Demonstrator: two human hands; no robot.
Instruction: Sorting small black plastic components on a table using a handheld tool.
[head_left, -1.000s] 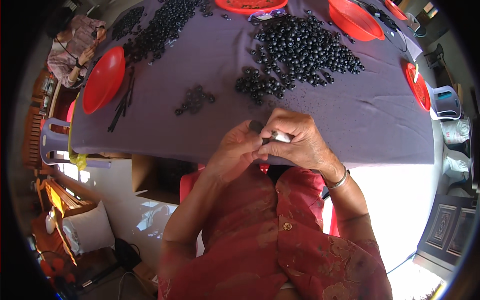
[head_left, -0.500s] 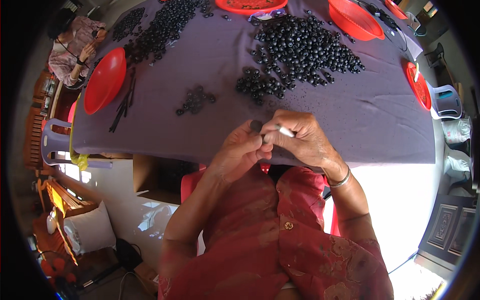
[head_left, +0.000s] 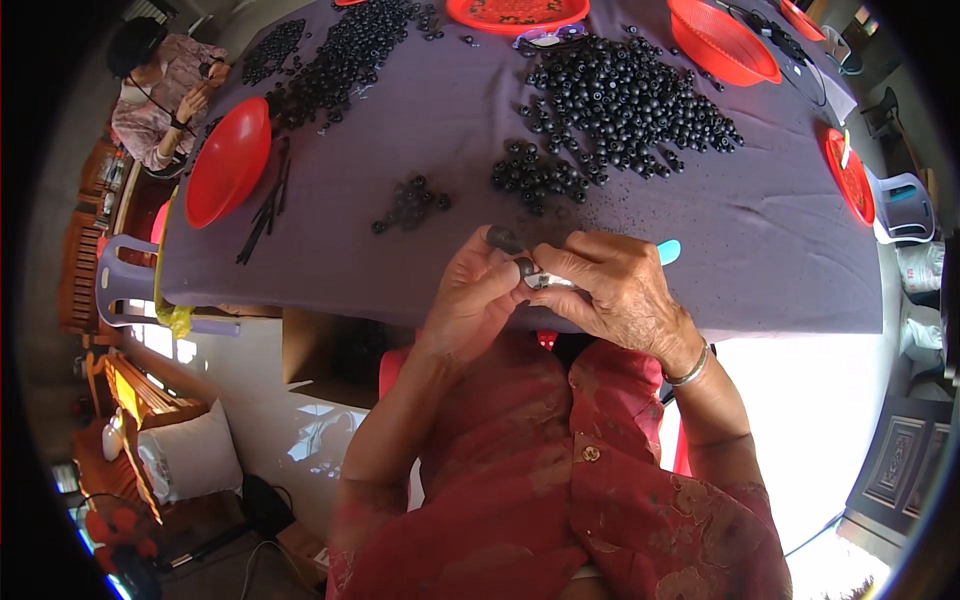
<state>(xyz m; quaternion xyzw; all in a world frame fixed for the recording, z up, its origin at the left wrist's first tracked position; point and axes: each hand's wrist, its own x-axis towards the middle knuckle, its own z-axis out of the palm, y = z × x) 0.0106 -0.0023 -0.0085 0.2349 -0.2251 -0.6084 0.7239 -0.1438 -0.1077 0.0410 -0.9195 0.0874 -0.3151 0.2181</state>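
At frame centre: left hand pinching a black bead; right hand closed around a small silvery tool, mostly hidden. Above, bead pile on grey tablecloth.

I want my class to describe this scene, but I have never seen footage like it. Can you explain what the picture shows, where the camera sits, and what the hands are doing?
There is no machine here. A person wears a wide-angle camera on the head, looking down, so the picture bends at its rim and the forearms enter from below. The left hand pinches a small black bead; the right hand holds a small pale tool against it. Before them is a table under a grey cloth, strewn with black beads in heaps, red bowls and a few thin black sticks. Another person sits at the far left corner.
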